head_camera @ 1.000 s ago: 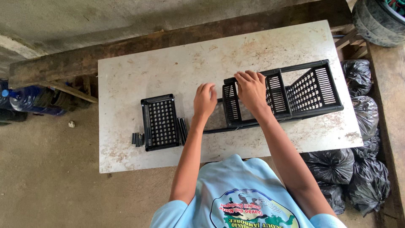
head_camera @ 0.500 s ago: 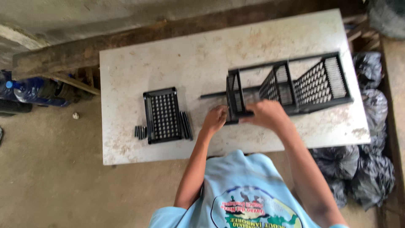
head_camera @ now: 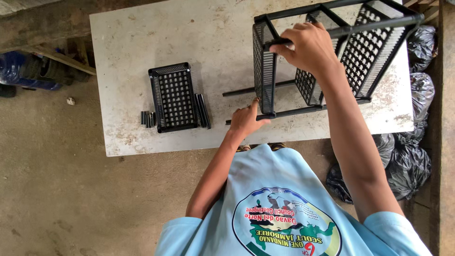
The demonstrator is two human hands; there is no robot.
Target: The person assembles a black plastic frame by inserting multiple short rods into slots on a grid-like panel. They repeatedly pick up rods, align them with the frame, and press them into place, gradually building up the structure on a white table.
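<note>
A black plastic rack (head_camera: 332, 61) of perforated shelf panels and tubes stands on its side on the grey table (head_camera: 208, 38). My right hand (head_camera: 310, 47) grips one of its upper tubes near the leftmost panel. At the rack's lower front tube, my left hand (head_camera: 246, 121) holds the tube at the base of that panel. A loose black perforated shelf panel (head_camera: 173, 97) lies flat on the table to the left. A few black tubes (head_camera: 204, 110) lie along its right edge, and several short black connector pieces (head_camera: 147, 118) along its left.
Black filled plastic bags (head_camera: 407, 156) are piled on the ground to the right of the table. Blue bottles (head_camera: 19, 71) lie on the ground at the far left. The concrete floor (head_camera: 61, 189) spreads below the table's front edge.
The rack has been lifted and tipped up from lying low on the table. My right hand moved from the panel's top to an upper tube, my left down to the lower tube.
</note>
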